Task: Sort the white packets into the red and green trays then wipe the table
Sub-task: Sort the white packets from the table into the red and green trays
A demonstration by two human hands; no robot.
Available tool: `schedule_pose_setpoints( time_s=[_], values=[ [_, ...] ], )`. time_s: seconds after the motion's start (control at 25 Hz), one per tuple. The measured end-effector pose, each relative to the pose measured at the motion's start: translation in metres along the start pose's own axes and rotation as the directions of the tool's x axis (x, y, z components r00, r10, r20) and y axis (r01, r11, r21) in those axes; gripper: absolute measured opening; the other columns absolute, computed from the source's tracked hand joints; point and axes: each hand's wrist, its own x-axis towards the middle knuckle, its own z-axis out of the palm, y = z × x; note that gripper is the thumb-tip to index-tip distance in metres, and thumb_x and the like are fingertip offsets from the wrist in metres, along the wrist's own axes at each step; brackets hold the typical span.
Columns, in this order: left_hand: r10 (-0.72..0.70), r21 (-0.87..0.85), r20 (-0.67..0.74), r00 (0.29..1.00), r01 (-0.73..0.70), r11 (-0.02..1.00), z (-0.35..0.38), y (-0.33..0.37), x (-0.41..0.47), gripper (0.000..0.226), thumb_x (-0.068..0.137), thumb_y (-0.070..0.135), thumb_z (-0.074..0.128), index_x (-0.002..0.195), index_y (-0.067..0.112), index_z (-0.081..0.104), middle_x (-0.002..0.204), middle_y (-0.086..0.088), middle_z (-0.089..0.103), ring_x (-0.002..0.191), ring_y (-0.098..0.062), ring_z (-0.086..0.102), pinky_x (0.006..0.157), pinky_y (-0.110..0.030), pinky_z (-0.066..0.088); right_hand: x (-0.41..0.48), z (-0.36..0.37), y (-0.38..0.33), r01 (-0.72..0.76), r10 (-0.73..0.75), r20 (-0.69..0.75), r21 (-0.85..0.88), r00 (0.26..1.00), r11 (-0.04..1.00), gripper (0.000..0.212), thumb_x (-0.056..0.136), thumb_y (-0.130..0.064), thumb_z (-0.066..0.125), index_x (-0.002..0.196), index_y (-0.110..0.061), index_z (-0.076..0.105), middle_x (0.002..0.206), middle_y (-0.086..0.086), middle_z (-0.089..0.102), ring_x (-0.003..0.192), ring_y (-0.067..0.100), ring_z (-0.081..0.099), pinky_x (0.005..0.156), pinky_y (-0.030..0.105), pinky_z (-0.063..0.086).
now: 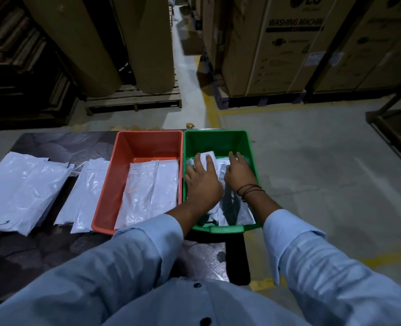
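Two hands are down inside the green plastic tray [218, 229] right now: the left hand [201, 182] spread flat with fingers straight, and the right hand [239, 172] just beside it, fingers laid out forward. Neither clenches anything. Both palms press on the white plastic packets [232, 208] directly beneath them, and I'd say that's to flatten the pile so it sits low in the tray. Just left of the left wrist, right against the green tray's wall, the red plastic tray [147, 134] holds its own white packets [147, 191], lying lengthways side by side. Further out to the left of the hands, two loose stacks wait on the dark tabletop [41, 255]: a narrow stack [86, 191] beside the red tray, and a wider stack [23, 191] beyond it. So the sorting looks partway done, by my reckoning, and I see no cloth for the wiping anywhere.
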Motion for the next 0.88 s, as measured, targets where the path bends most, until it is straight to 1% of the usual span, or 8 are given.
schedule_pose_setpoints(
  time_s=[0.12,0.2,0.28,0.36,0.44,0.56,0.76,0.88],
  values=[
    [-0.026,0.048,0.088,0.996,0.022,0.999,0.021,-0.005,-0.003,0.092,0.093,0.022,0.059,0.160,0.011,-0.004,0.165,-0.024,-0.010,0.144,-0.053,0.016,0.119,-0.056,0.021,0.002,-0.010,-0.003,0.016,-0.014,-0.059,0.045,0.998,0.999,0.055,0.099,-0.017,0.042,0.152,-0.010,0.031,0.159,0.020,0.024,0.145,0.036,0.027,0.117,0.043,0.030],
    [-0.015,0.072,0.085,0.996,0.009,0.997,0.033,-0.009,-0.002,0.092,0.095,0.023,0.056,0.160,0.010,-0.009,0.165,-0.025,-0.016,0.146,-0.052,0.015,0.119,-0.056,0.020,0.001,-0.012,-0.003,0.029,-0.025,-0.075,0.051,0.997,0.998,0.053,0.100,-0.017,0.042,0.152,-0.011,0.032,0.159,0.019,0.025,0.146,0.035,0.027,0.118,0.043,0.030],
    [0.002,0.087,0.045,0.999,-0.006,0.996,0.043,-0.013,0.001,0.086,0.100,0.025,0.048,0.159,0.009,-0.012,0.164,-0.025,-0.020,0.149,-0.050,0.012,0.119,-0.056,0.019,0.000,-0.010,-0.001,0.031,-0.028,-0.077,0.042,0.997,0.999,0.053,0.100,-0.017,0.041,0.152,-0.012,0.031,0.160,0.018,0.025,0.147,0.034,0.025,0.118,0.043,0.030],
    [0.023,0.115,0.041,0.999,-0.028,0.993,0.053,-0.018,0.004,0.084,0.103,0.034,0.041,0.158,0.007,-0.016,0.162,-0.026,-0.024,0.152,-0.049,0.004,0.121,-0.056,0.016,-0.001,-0.006,0.002,0.035,-0.033,-0.070,0.028,0.997,0.999,0.052,0.101,-0.018,0.041,0.152,-0.012,0.031,0.159,0.018,0.025,0.147,0.034,0.024,0.118,0.043,0.030],
    [0.036,0.118,0.082,0.996,-0.045,0.992,0.061,-0.023,0.007,0.088,0.103,0.043,0.039,0.156,0.007,-0.021,0.160,-0.026,-0.031,0.152,-0.049,-0.009,0.123,-0.058,0.011,-0.001,-0.003,0.004,0.035,-0.033,-0.054,0.028,0.998,0.999,0.052,0.101,-0.017,0.040,0.152,-0.012,0.031,0.159,0.019,0.025,0.147,0.034,0.024,0.117,0.044,0.031],
    [0.028,0.076,0.132,0.991,-0.038,0.996,0.067,-0.027,0.012,0.090,0.103,0.048,0.037,0.155,0.009,-0.025,0.157,-0.023,-0.038,0.150,-0.047,-0.021,0.123,-0.060,0.001,-0.003,-0.001,0.005,0.038,-0.037,-0.035,0.040,0.999,0.998,0.052,0.101,-0.016,0.040,0.152,-0.013,0.031,0.160,0.018,0.024,0.147,0.034,0.024,0.115,0.043,0.034],
    [0.030,0.118,0.204,0.979,-0.055,0.992,0.063,-0.027,0.015,0.088,0.103,0.052,0.030,0.152,0.009,-0.030,0.154,-0.024,-0.042,0.146,-0.047,-0.031,0.122,-0.060,-0.010,-0.006,-0.001,0.000,0.050,-0.049,-0.023,0.039,0.999,0.998,0.054,0.100,-0.014,0.041,0.152,-0.013,0.031,0.160,0.017,0.023,0.147,0.034,0.023,0.115,0.043,0.034],
    [0.056,0.171,0.185,0.981,-0.088,0.981,0.049,-0.026,0.014,0.081,0.105,0.048,0.022,0.154,0.003,-0.024,0.156,-0.029,-0.035,0.146,-0.048,-0.030,0.122,-0.060,-0.009,-0.002,-0.010,-0.007,0.077,-0.076,-0.040,0.021,0.996,0.997,0.056,0.099,-0.014,0.042,0.153,-0.012,0.030,0.161,0.018,0.022,0.148,0.034,0.020,0.118,0.044,0.029]
  ],
)
